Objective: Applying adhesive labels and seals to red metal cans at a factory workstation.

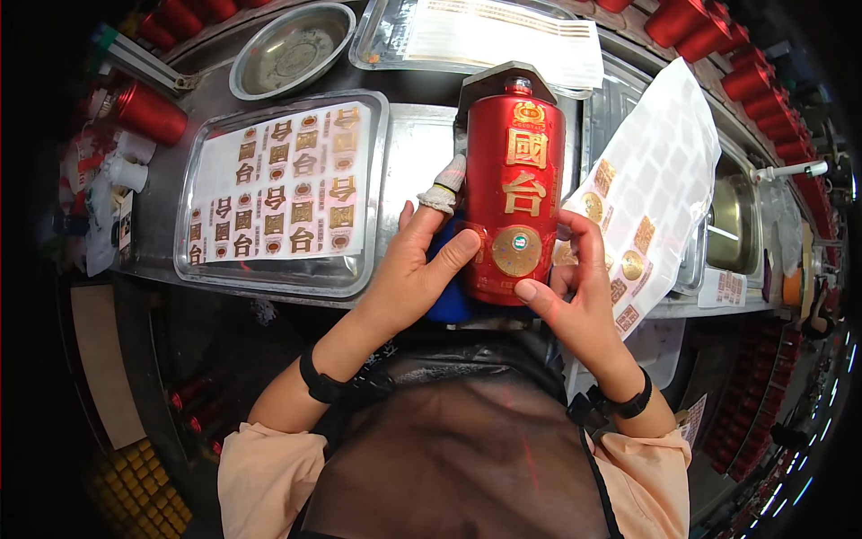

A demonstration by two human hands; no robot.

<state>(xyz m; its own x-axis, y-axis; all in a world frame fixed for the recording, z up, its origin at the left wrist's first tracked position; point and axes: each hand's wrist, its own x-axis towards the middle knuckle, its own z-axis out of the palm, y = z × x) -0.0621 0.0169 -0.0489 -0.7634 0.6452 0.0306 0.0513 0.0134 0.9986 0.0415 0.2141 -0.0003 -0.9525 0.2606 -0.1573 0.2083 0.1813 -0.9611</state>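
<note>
A glossy red bottle point(510, 180) with raised gold characters and a round gold medallion point(515, 249) lies slanted in front of me, neck pointing away. My left hand point(428, 254) grips its left side, thumb on the front near the medallion. A whitish finger cover point(443, 186) sits on one of that hand's fingers. At the lower right of the bottle my right hand point(579, 283) is closed around its edge, thumb on the front, other fingers curled at the side. Beneath and behind the bottle are a dark angular holder point(467, 87) and something blue point(446, 304), mostly hidden.
Left of the bottle, a metal tray point(382, 193) bears a sheet of gold stickers point(278, 193). A white backing sheet point(669, 135) with several gold stickers lies at right. Farther off are a metal bowl point(249, 79), stacked papers point(503, 40) and rows of red bottles point(687, 27).
</note>
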